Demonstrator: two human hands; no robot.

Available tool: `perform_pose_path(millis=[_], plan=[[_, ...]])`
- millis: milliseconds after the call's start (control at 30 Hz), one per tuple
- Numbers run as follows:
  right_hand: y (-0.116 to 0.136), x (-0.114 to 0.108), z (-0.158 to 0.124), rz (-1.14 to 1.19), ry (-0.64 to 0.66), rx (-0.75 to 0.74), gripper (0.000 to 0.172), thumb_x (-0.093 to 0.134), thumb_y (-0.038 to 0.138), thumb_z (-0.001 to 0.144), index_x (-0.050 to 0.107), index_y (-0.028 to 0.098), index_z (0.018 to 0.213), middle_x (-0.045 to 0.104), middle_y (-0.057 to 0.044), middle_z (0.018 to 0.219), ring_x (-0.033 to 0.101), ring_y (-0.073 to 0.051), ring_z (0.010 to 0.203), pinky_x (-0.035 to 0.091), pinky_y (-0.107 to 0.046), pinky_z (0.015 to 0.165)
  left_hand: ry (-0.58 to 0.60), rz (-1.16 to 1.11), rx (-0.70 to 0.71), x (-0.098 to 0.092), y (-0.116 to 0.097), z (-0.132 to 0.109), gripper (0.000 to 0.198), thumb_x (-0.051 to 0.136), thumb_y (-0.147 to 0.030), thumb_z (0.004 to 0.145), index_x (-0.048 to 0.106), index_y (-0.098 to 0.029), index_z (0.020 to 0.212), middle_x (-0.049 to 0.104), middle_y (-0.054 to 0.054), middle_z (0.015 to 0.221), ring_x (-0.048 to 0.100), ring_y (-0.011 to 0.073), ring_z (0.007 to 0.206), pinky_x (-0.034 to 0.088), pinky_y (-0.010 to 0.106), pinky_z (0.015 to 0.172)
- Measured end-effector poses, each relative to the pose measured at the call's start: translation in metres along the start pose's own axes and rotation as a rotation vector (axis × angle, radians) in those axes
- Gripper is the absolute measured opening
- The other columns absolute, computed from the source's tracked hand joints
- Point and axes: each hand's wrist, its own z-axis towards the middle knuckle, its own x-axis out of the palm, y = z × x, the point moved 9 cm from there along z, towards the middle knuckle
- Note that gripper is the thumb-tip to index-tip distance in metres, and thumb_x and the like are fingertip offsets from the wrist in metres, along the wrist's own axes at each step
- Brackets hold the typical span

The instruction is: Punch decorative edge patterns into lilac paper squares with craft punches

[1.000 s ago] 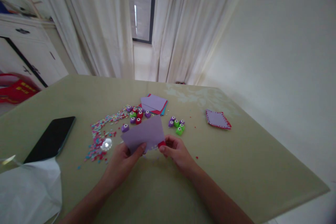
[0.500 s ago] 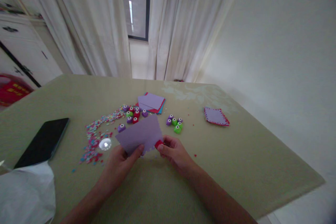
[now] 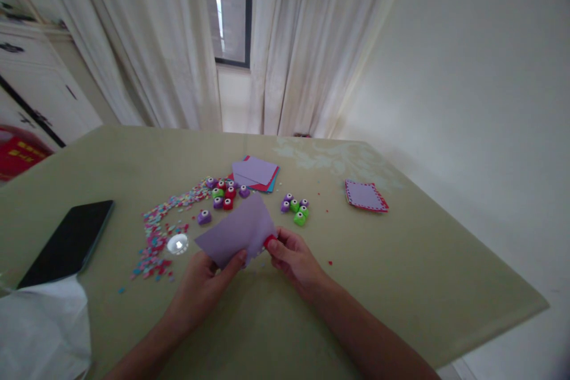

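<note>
My left hand point(image 3: 205, 276) pinches the near edge of a lilac paper sheet point(image 3: 236, 230) held just above the olive table point(image 3: 401, 261). My right hand point(image 3: 291, 255) is closed on a small red punch point(image 3: 269, 241) clamped at the sheet's right edge. The paper's lower edge looks scalloped.
Small purple, green and red punches lie in two clusters point(image 3: 223, 193) point(image 3: 296, 209). Coloured confetti point(image 3: 162, 231) is scattered at left beside a round shiny piece point(image 3: 177, 244). A paper stack point(image 3: 256, 172), a punched-edge card pile point(image 3: 366, 196), a black phone point(image 3: 66, 243) and white tissue point(image 3: 40, 326) also lie here.
The lilac sheet has tilted, its right corner lower and nearer my right hand. Both hands stay close together on it. The view has shifted slightly.
</note>
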Motion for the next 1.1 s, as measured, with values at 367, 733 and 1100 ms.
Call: perform_pose_path(millis=[367,733,1100], plan=[[0.005,0.005,-0.008,0.029,-0.008,-0.022,0.043,0.094,0.049,0.070,0.068,0.017,0.085,0.055,0.004,0.071,0.032,-0.008,0.056,0.019,-0.025,0.052,-0.031,-0.035,-0.043,-0.003,0.000,0.000,0.035,0.077,-0.052,0.081,0.077,-0.017,0.087,0.083,0.006,0.082,0.077,0.0270,0.075,0.061,0.030,0.065],[0.002,-0.006,-0.002,-0.144,-0.026,-0.025,0.045,0.093,0.041,0.069,0.074,0.019,0.103,0.069,0.000,0.086,0.058,-0.014,0.073,0.043,-0.024,0.067,-0.216,-0.014,-0.108,-0.030,-0.008,0.000,0.038,0.082,-0.057,0.069,0.077,-0.020,0.073,0.081,0.004,0.069,0.075,0.0254,0.064,0.058,0.030,0.057],[0.054,-0.026,0.000,-1.368,-0.319,-0.667,0.025,0.057,0.019,0.101,0.069,0.018,0.123,0.062,-0.016,0.126,0.064,-0.028,0.109,0.052,-0.044,0.099,-0.526,-0.114,-0.056,-0.091,-0.009,0.013,0.037,0.076,-0.057,0.076,0.073,-0.020,0.077,0.074,0.000,0.063,0.068,0.0190,0.059,0.053,0.027,0.058]])
